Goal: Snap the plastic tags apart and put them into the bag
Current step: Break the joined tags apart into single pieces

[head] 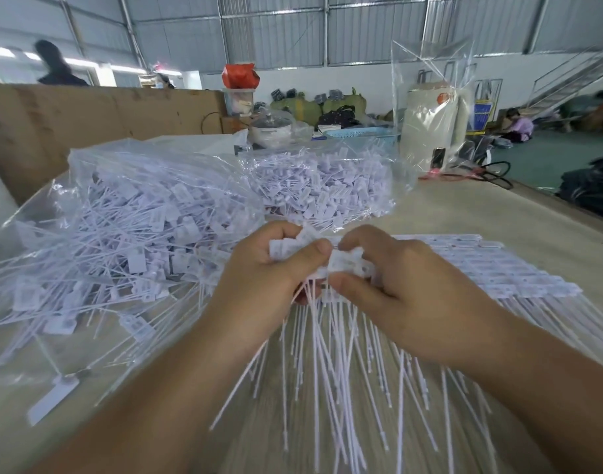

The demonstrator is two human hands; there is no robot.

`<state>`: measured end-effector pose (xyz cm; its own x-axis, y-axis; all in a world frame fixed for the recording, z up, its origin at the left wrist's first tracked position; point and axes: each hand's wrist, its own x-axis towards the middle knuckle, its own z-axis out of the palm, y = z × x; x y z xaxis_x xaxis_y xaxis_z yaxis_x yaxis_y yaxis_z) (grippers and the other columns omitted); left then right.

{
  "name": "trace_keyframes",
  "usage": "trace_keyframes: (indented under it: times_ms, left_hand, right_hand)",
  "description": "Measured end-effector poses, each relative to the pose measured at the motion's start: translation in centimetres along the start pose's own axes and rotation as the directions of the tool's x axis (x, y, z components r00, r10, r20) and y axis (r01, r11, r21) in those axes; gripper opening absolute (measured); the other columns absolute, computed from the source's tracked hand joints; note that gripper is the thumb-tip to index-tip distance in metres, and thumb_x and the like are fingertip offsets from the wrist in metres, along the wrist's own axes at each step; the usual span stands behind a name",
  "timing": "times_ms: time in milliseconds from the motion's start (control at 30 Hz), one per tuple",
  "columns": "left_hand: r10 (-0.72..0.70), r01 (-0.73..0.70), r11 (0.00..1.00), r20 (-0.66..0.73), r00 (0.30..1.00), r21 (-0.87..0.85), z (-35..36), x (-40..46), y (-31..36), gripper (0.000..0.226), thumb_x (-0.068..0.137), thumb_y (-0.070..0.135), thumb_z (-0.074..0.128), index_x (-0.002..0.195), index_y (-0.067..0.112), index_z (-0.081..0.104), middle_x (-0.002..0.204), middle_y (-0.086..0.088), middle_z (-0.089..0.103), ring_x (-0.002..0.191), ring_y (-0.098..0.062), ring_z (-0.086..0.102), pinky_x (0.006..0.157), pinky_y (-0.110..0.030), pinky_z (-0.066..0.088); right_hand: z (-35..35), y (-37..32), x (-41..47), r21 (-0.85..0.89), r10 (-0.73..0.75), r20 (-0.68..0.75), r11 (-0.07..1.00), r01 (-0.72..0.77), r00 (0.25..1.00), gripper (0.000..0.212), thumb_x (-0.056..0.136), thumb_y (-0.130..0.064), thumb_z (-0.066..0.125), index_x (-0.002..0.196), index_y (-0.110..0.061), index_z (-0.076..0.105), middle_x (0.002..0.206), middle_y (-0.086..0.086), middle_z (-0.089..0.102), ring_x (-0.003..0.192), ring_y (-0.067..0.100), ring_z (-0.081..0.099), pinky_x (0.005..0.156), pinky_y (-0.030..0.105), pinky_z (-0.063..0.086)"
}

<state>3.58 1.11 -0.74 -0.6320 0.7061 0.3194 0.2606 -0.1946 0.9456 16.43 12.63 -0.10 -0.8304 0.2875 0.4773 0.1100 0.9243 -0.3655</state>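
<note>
My left hand [259,278] grips a bundle of loose white plastic tags [286,246], their thin tails hanging down toward me. My right hand [395,285] pinches the end of a joined strip of tags [348,261] between thumb and forefinger, right against the left hand's bundle. The strip runs on into a flat stack of joined tag strips [498,268] lying on the table to the right. A large clear bag [122,217] heaped with separated tags lies at the left, its mouth facing my hands.
A second clear bag of tags [327,186] sits behind my hands. An upright empty clear bag [433,97] stands at the back right. A cardboard wall [70,131] borders the left. A pot [272,130] and blue basket [361,133] are at the table's far end.
</note>
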Motion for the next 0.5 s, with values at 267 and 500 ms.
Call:
trace_keyframes:
  times_ms: [267,500]
  left_hand:
    - [0.039,-0.048,0.995,0.103,0.994,0.092,-0.1,-0.1,-0.3,0.024,0.062,0.035,0.08,0.074,0.018,0.068,0.061,-0.004,0.067,0.05,-0.013,0.06,0.048,-0.022,0.047]
    - [0.028,-0.027,0.997,-0.012,1.0,0.066,-1.0,0.3,0.4,0.023,0.062,0.032,0.079,0.078,0.018,0.07,0.066,-0.003,0.07,0.051,-0.011,0.062,0.05,-0.023,0.052]
  right_hand:
    - [0.3,0.1,0.0,0.009,-0.055,0.119,0.998,0.054,0.991,0.032,0.093,-0.046,0.05,0.117,-0.025,0.05,0.054,-0.01,0.044,0.046,0.006,0.046,0.047,0.025,0.03]
    - [-1.1,0.5,0.0,0.084,-0.024,0.059,0.996,0.019,0.998,0.029,0.087,-0.057,0.044,0.086,-0.03,0.054,0.052,-0.007,0.046,0.049,0.01,0.046,0.051,0.037,0.039]
